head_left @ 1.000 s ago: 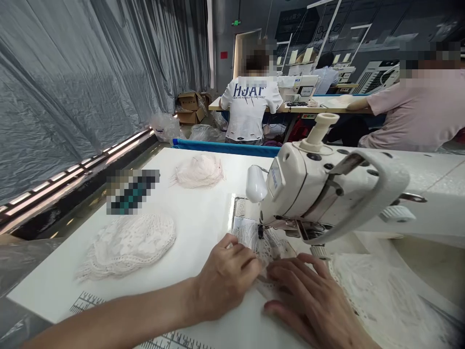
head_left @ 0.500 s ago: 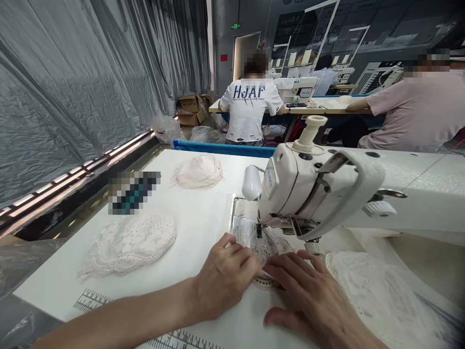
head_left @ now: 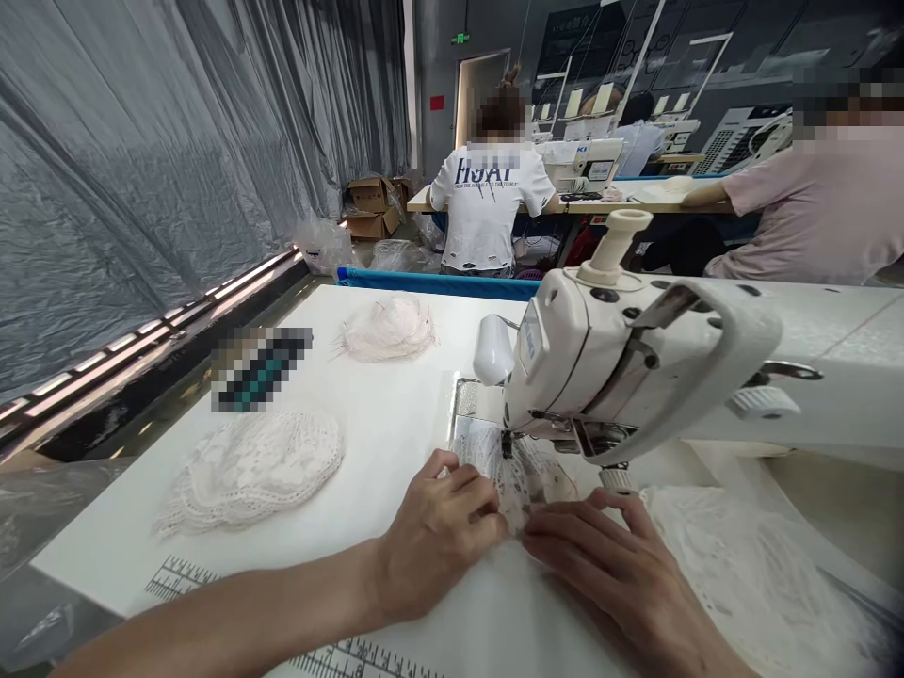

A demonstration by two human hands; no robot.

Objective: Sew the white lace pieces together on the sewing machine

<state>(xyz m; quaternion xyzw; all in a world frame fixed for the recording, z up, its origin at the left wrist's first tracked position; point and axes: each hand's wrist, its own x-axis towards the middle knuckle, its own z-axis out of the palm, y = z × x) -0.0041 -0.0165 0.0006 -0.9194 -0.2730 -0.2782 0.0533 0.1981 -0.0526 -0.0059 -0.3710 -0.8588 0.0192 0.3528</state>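
Observation:
White lace fabric [head_left: 519, 490] lies gathered under the presser foot [head_left: 507, 444] of a white sewing machine [head_left: 636, 367]. My left hand [head_left: 444, 537] is closed on the near left edge of the lace, its fingers curled. Opposite it, my right hand [head_left: 607, 565] has its fingers drawn together at the lace, fingertips close to my left ones; its thumb is hidden. A stack of white lace pieces [head_left: 258, 471] sits on the left of the white tabletop. More lace [head_left: 749, 565] lies to the right, beside my right wrist.
A pale pink bundle with loose threads [head_left: 392, 328] lies toward the back. Ruler marks [head_left: 353, 656] run along the near edge. A blurred-out dark item [head_left: 261, 372] is at the left edge. Beyond a blue bar [head_left: 438, 282], people sit at other sewing machines.
The scalloped lace edge that showed between my hands is out of sight. My right hand has shifted slightly right, and its thumb has gone under. The view has turned a little.

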